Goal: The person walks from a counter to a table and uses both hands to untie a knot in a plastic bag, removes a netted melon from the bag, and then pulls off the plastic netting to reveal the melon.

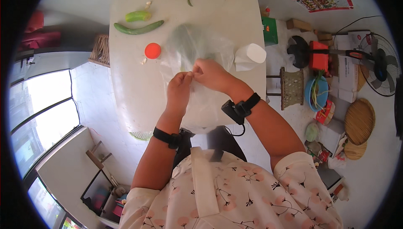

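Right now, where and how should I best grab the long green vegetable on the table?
Probably grip the long green vegetable around its middle with your left hand, coming from above and your near side: it lies flat, bowed toward you, and a shorter green piece sits just beyond it.

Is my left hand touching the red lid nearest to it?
Apart. The head view shows a plain gap between the left hand and the red lid, which sits forward and left of it.
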Available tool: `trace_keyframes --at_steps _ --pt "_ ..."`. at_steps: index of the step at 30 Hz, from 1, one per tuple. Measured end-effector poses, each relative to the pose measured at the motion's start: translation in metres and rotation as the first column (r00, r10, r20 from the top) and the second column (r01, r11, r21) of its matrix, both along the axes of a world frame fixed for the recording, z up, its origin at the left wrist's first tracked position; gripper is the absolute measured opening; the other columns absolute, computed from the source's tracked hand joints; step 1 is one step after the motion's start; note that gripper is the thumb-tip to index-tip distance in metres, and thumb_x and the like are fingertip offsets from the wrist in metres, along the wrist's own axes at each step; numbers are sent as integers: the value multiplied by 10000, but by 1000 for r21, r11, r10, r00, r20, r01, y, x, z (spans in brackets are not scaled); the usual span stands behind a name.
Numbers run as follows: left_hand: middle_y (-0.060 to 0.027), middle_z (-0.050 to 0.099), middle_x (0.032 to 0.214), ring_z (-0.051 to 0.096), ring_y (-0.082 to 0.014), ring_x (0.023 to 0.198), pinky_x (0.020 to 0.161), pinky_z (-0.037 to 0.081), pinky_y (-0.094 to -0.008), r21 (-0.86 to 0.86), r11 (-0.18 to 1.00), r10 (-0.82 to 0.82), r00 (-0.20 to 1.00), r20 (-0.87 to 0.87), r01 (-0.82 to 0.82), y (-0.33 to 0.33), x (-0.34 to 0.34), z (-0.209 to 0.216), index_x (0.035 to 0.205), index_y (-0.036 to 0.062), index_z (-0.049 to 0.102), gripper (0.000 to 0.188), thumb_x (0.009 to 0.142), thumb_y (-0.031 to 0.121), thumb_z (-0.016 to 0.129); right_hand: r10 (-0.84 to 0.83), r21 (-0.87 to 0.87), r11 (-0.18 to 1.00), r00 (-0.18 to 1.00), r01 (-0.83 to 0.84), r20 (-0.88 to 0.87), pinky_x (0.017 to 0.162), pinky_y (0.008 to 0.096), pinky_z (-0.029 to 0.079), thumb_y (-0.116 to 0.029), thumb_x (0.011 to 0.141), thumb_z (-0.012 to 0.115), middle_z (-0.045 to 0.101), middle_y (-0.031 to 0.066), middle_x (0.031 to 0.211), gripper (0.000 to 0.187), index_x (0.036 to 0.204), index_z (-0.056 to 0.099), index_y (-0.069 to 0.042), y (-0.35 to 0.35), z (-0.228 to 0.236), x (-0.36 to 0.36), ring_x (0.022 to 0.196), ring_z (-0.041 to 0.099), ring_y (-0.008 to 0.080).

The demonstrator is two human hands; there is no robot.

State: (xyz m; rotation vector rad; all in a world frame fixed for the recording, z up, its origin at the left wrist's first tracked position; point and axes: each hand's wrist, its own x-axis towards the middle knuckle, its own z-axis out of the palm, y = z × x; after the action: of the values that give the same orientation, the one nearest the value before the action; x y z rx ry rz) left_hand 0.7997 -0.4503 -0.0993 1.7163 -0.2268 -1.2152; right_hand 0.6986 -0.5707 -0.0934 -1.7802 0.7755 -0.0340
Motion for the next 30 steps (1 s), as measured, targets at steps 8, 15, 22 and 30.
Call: trace_keyframes --at_steps 8,15,22,30 --pt "5 613 860 528 -72 746 679 437 -217 57 992 -98 980 -174 109 0 13 6 1042 3 652 176 950 149 615 1 -450 892 997 32 73 710 428 484 -62 837 612 611 142 837 46 823 607 -18 16 16 -7 814 600 329" --pt "-20 646 832 555 -82 710 651 453 -232 -110 994 -44 982 -182 24 6 16 -5 945 -7 653 153 914 143 665 -64 -538 841 998 53 -2 743 426 502 5 796 583 588 146 885 51 830 613 -19 45 25 5 889 599 334" --pt "-37 650 871 582 -97 770 706 471 -233 -85 989 -141 961 -237 124 9 39 -1 964 -7 640 95 909 70 635 -93 -596 802 980 -33 -178 736 429 513 5 797 577 605 178 868 66 854 606 -12 51 33 29 847 627 359" --pt "-18 630 813 557 -92 746 673 454 -238 -42 978 -207 972 -113 204 14 57 -4 904 11 647 45 890 53 637 -230 -440 890 952 122 -200 691 440 479 -27 805 602 635 181 815 43 848 600 -26 55 29 45 803 609 383"
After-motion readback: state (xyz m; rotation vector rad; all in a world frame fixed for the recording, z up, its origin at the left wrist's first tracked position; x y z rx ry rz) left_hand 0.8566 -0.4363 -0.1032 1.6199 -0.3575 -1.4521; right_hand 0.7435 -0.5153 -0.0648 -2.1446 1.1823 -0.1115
